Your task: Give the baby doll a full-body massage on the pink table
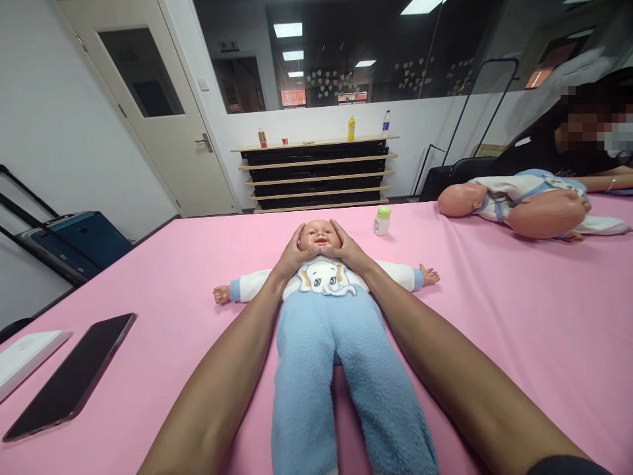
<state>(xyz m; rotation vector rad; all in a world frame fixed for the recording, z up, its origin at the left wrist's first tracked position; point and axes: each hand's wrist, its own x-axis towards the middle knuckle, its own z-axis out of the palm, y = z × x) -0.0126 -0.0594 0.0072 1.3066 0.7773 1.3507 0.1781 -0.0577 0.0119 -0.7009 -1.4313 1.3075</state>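
A baby doll (326, 323) lies on its back on the pink table cover (188, 264), arms stretched out to both sides. It wears a white top with an elephant patch (324, 278) and fluffy light blue trousers. My left hand (293, 254) cups one side of the doll's head, and my right hand (350, 253) cups the other side. Both thumbs rest on its chin, just under the mouth, with the tips close together. The remaining fingers wrap back along the cheeks and are partly hidden. Beyond my right hand stands a small white jar with a green lid (382, 221).
At the left lie a dark smartphone (74, 373) and a white box (27, 356). Two more dolls (548, 212) lie at the far right, beside a seated person in dark clothes (534, 148). Bottles stand on a shelf unit (316, 165) against the back wall.
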